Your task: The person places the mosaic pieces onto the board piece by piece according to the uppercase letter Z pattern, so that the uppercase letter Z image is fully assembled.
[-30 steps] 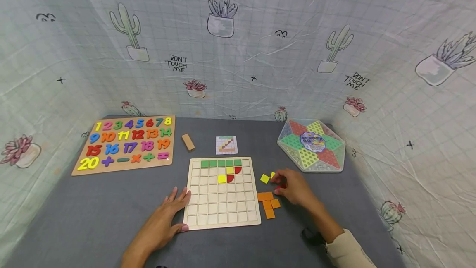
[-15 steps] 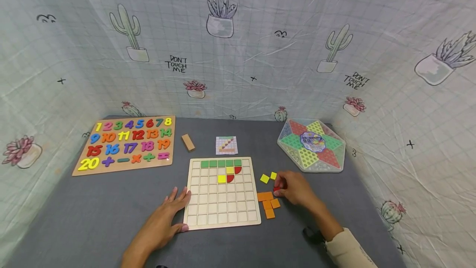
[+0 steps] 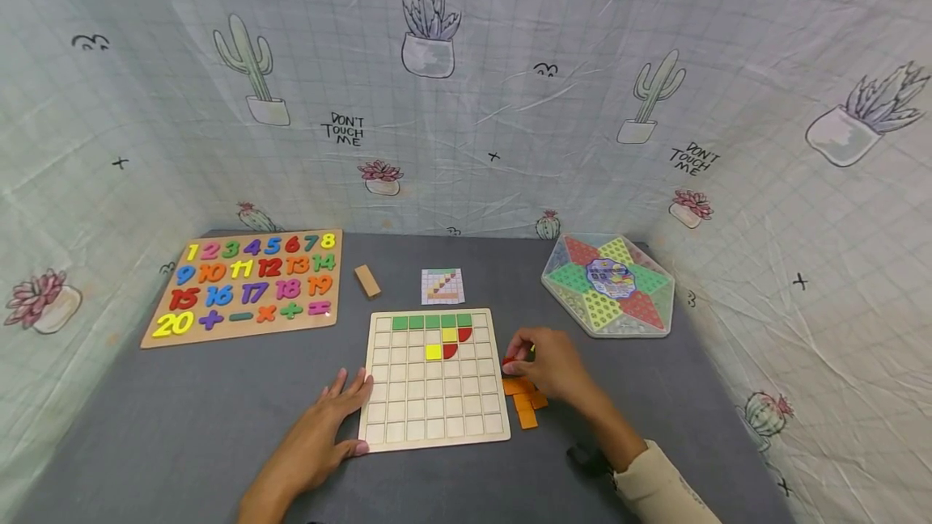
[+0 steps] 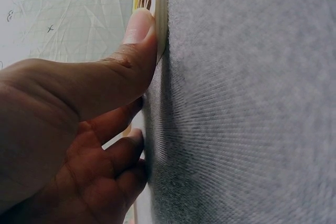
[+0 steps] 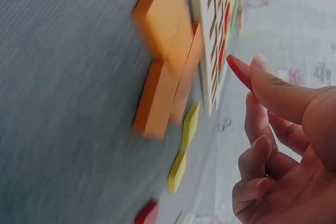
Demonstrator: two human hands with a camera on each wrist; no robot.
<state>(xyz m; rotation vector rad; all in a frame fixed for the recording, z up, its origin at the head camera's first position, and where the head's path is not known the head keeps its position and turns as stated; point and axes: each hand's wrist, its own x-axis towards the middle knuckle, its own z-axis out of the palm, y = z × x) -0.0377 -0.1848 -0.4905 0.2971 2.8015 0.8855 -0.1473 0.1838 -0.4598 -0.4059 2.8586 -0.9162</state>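
1. Tile (image 5: pixel 240 72), flat and red, pinched between thumb and index fingertip of the right hand (image 3: pixel 551 360), just off the right edge of the board; remaining fingers loosely curled.
2. To place well, by judgement: carry level, pinch near one end only, and turn any curved side to match the red quarter-circle pieces (image 3: pixel 450 352) on the grid. Set one edge down first, then release gently, without nudging neighbours.
3. Underneath those pieces, a pale square wooden grid board (image 3: pixel 415 408) flat on dark grey cloth (image 3: pixel 182 427). Along its far row, five green square tiles (image 3: pixel 433 322); below, two yellow square tiles (image 3: pixel 433 352), each directly left of a red piece, stepping down leftward.
4. At the board's left edge, the left hand (image 3: pixel 325 424), fingers spread, thumb at the near corner; useful as a brace against sliding.
5. Right of the board, loose orange pieces (image 3: pixel 527 415) and two loose yellow squares (image 5: pixel 190 124). Beyond the far edge, a printed paper card (image 3: pixel 442 287), worth checking for orientation.
6. Farther out, a small wooden block (image 3: pixel 367 281), a wooden number board (image 3: pixel 251 327) and a clear hexagonal box (image 3: pixel 610 277).
7. Hard to make out: pinched outline, partly under the thumb, so exact shape impossible to tell; loose yellow squares mostly behind the right hand in the head view; another red piece (image 5: pixel 147 213) cut off at the right wrist view's bottom edge; left fingertip pressure unreadable.
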